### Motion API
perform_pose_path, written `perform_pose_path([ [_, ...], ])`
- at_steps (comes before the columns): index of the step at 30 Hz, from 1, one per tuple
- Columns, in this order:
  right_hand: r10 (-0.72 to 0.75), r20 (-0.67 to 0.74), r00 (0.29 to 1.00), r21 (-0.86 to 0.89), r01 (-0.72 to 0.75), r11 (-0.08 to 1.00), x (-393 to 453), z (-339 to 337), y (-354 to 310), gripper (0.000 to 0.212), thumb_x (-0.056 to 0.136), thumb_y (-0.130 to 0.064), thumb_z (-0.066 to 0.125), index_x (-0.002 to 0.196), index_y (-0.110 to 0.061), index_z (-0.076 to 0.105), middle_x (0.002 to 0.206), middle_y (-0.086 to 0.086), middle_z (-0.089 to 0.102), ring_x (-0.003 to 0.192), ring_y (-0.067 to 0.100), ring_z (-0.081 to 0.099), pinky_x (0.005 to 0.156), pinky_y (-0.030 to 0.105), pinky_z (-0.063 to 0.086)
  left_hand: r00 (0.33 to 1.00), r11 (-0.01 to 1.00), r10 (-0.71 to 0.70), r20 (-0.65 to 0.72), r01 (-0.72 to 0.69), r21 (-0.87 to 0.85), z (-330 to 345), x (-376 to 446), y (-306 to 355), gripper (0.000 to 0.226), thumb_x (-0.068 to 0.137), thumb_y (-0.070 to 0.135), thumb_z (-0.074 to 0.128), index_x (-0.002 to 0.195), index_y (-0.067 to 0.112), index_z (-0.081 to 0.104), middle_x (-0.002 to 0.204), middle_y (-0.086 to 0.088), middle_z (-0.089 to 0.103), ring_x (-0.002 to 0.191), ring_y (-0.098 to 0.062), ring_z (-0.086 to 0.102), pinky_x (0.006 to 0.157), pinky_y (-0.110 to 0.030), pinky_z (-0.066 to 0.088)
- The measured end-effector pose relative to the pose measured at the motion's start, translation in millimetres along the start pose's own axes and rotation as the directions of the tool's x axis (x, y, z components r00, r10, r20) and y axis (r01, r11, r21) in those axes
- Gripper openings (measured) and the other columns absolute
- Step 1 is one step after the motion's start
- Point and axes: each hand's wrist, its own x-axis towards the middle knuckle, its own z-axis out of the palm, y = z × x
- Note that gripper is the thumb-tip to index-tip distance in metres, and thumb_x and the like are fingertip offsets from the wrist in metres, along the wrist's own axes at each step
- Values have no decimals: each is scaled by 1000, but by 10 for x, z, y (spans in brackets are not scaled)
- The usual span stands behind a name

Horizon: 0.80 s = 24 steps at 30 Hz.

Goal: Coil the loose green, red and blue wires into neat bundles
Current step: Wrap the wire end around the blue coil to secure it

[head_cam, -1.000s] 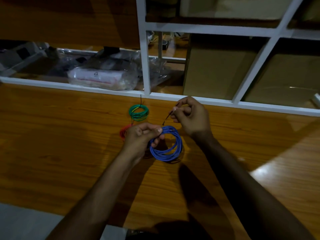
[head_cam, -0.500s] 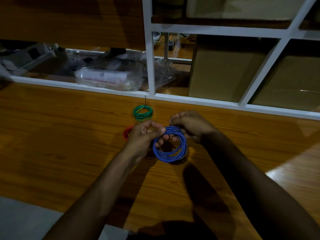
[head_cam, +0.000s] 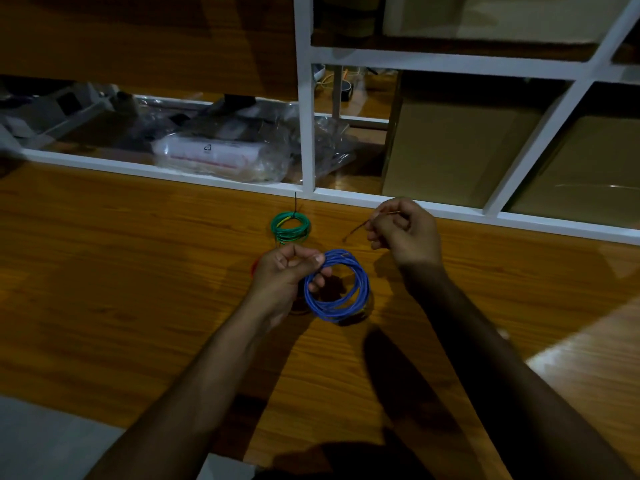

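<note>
The left hand (head_cam: 289, 268) pinches the top of the blue coil (head_cam: 337, 285), held just above the tabletop (head_cam: 138, 271). The right hand (head_cam: 403, 230), farther and to the right, pinches a thin tie (head_cam: 356, 228). To bind it well, keep the loops stacked under the left thumb, thread the tie through the ring and cinch it snug. The green coil (head_cam: 290, 227) lies tied beyond; a red one (head_cam: 255, 266) peeks from behind the left hand.
</note>
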Motion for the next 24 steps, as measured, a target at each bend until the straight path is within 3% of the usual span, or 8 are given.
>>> perform_pose_path([
  [3, -89, -10, 996, 70, 90, 994, -243, -14, -134, 11, 85, 3, 62, 82, -7, 60, 74, 13, 70, 66, 25, 70, 57, 34, 58, 998, 999, 27, -57, -28, -20, 0, 35, -3, 5, 88, -2, 62, 88, 0, 57, 68, -13, 69, 52, -17, 58, 47, -23, 44],
  [9, -74, -18, 997, -91, 72, 993, -531, 86, -54, 15, 80, -1, 71, 73, -11, 62, 68, 8, 72, 61, 23, 72, 59, 52, 60, 991, 998, 63, -115, -66, -24, 39, 83, 22, 6, 87, -1, 64, 88, 1, 59, 71, -14, 70, 54, -16, 59, 48, -23, 46],
  [12, -142, -9, 990, -213, 136, 967, -540, 136, 37, 22, 79, -7, 73, 71, -23, 61, 67, 1, 70, 63, 17, 72, 55, 46, 59, 991, 997, 69, -115, -72, -23, 61, 74, 34, 6, 87, 0, 65, 88, 3, 60, 74, -16, 70, 55, -17, 60, 50, -24, 46],
  [16, -228, 25, 973, -362, 222, 905, -557, 148, 54, 18, 78, -6, 75, 75, -20, 64, 71, -8, 66, 64, 6, 65, 54, 20, 53, 991, 997, 75, -106, -76, -10, 46, 66, 40, 7, 87, 1, 66, 88, 4, 60, 76, -16, 70, 59, -19, 61, 51, -25, 47],
  [18, -234, 25, 972, -345, 229, 910, -538, 140, 53, 14, 78, -5, 75, 77, -16, 66, 75, -8, 67, 66, 5, 65, 55, 19, 52, 991, 997, 80, -106, -81, -3, 34, 66, 41, 7, 87, 1, 66, 88, 5, 60, 76, -16, 70, 59, -19, 60, 51, -25, 47],
  [22, -208, 7, 978, -223, 205, 953, -480, 113, 87, 19, 77, -3, 76, 77, -18, 66, 74, 0, 69, 66, 17, 69, 59, 38, 59, 990, 996, 88, -108, -87, 12, -1, 73, 18, 7, 88, 1, 65, 89, 2, 59, 74, -15, 70, 58, -18, 60, 50, -25, 46],
  [24, -161, 14, 987, -95, 162, 982, -475, 105, 79, 21, 79, 0, 75, 85, -19, 67, 73, 7, 70, 65, 24, 71, 59, 41, 60, 990, 997, 82, -111, -80, 15, -15, 85, 0, 9, 88, 0, 65, 93, -2, 58, 74, -15, 71, 57, -18, 60, 50, -25, 46],
])
